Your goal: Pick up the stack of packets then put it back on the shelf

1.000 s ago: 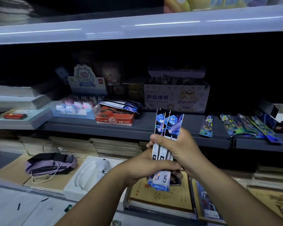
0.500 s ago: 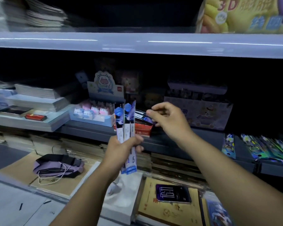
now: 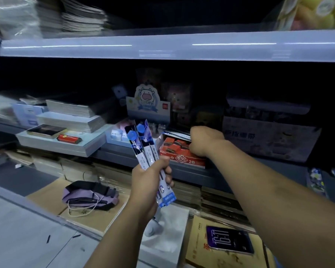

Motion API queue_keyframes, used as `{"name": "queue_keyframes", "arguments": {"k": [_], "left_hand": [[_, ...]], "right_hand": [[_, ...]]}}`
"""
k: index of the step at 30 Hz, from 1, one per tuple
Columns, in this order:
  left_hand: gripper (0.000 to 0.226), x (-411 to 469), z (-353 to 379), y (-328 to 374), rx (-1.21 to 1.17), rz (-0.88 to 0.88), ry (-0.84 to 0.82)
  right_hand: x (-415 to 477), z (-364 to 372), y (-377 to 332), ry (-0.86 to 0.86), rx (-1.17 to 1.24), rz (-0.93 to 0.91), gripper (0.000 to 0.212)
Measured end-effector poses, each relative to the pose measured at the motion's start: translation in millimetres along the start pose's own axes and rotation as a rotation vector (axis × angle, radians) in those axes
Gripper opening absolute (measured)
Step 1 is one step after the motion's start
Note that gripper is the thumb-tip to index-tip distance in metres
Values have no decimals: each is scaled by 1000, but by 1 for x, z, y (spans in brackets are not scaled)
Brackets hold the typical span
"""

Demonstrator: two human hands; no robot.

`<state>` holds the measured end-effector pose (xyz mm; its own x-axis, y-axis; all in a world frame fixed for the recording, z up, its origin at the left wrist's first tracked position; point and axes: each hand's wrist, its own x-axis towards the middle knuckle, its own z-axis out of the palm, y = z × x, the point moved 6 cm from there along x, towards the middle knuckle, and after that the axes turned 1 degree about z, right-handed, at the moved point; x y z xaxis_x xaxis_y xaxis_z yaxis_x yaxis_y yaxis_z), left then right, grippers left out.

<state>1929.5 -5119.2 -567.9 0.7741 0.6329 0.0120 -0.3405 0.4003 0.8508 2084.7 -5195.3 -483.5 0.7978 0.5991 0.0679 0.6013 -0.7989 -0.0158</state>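
Two pen packs stand gripped in left-hand fingers.

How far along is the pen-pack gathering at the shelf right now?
Done: the left hand grips a few slim blue pen packs, held upright. In hand: the right hand is at more flat packs lying on the red 2B box, fingers curled at their edge; whether it has hold of one is unclear. Left: those packs on the box, plus others at the shelf's far right.
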Motion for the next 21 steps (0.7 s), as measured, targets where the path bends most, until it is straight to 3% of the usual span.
{"name": "queue_keyframes", "arguments": {"k": [4, 10, 21], "left_hand": [[8, 1, 3, -5, 9, -12, -10], [8, -1, 9, -9, 21, -21, -28], [4, -6, 17, -11, 79, -27, -43]], "right_hand": [[3, 4, -6, 35, -75, -3, 4], [0, 7, -8, 89, -154, 6, 38], [-20, -7, 11, 156, -173, -55, 43]]}}
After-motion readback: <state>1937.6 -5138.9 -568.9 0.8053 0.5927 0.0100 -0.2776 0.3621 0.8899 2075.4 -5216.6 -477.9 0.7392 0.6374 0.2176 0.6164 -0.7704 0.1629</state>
